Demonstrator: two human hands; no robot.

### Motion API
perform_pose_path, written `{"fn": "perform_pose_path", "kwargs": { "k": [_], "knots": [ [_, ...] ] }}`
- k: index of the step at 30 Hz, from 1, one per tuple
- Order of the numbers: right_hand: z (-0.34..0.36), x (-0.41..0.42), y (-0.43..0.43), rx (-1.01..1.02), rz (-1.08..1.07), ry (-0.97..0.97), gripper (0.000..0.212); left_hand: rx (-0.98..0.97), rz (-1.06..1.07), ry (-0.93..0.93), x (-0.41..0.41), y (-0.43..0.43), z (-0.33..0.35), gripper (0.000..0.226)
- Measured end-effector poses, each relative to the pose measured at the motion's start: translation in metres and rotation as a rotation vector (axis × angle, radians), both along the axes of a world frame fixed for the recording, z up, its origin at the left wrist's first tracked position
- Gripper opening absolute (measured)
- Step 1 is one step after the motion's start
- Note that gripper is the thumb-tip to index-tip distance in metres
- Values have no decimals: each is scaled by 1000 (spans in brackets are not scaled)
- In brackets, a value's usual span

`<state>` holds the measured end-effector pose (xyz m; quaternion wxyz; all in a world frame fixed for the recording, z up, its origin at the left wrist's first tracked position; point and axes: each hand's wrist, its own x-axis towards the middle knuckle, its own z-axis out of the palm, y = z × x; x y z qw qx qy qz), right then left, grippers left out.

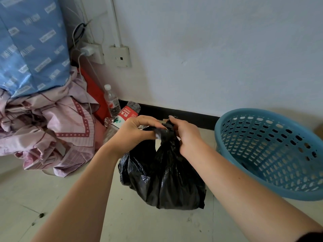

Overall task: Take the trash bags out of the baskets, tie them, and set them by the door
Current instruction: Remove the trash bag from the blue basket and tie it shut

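A full black trash bag (162,175) rests on the pale floor in the middle of the view, its neck gathered into a twisted knot at the top. My left hand (134,132) pinches one end of the neck from the left. My right hand (187,137) grips the neck from the right, fingers curled around the plastic. Both hands meet at the knot. A blue perforated basket (272,154) stands to the right of the bag, tilted toward me, with no bag lining it.
Pink patterned bedding (52,130) and a blue cover (31,46) pile up at the left. Plastic water bottles (111,100) lie by the wall behind the bag. Wall sockets (120,56) with a charger cable sit above. The white wall closes the far side.
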<state>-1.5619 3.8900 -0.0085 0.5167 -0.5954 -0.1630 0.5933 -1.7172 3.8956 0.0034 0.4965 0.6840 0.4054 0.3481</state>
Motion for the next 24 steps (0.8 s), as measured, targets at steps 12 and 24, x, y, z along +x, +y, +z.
{"fn": "perform_pose_path", "kwargs": {
  "k": [12, 24],
  "knots": [
    [-28, 13, 5, 57, -244, -233, 20, -462, 410, -729, -11, -4, -27, 48],
    [-53, 33, -8, 4, -449, -70, 25, -798, 905, -1086, -56, -4, -75, 32]
  ]
}}
